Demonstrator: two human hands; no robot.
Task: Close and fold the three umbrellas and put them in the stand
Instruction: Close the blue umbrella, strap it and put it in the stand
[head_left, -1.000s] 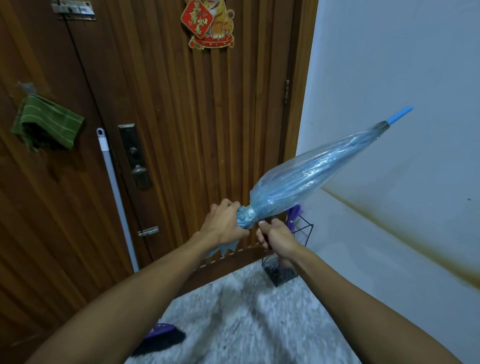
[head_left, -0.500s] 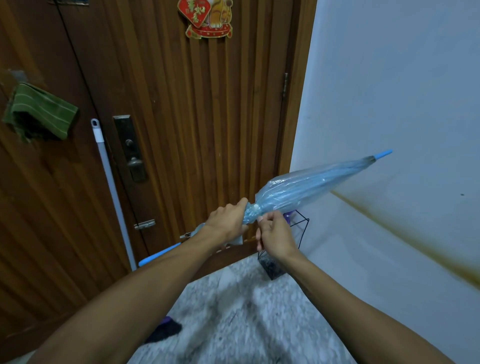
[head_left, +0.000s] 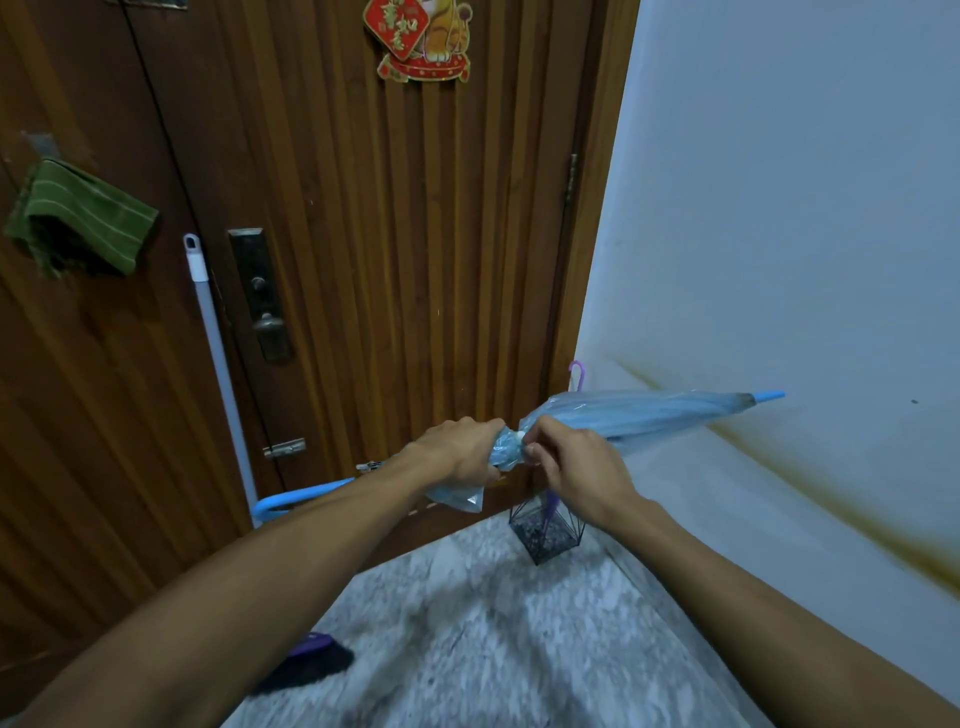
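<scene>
One purple umbrella (head_left: 575, 375) stands in the stand (head_left: 545, 535). The left hand (head_left: 457, 452) grips the blue umbrella (head_left: 639, 415); right hand (head_left: 571, 462) pinches its strap. Stowing remains.

A home entryway: a ribbed wooden door (head_left: 395, 249) with a lock plate (head_left: 260, 296), a festive paper ornament (head_left: 418, 39), and a wire umbrella stand (head_left: 545, 530) in the far corner.
</scene>
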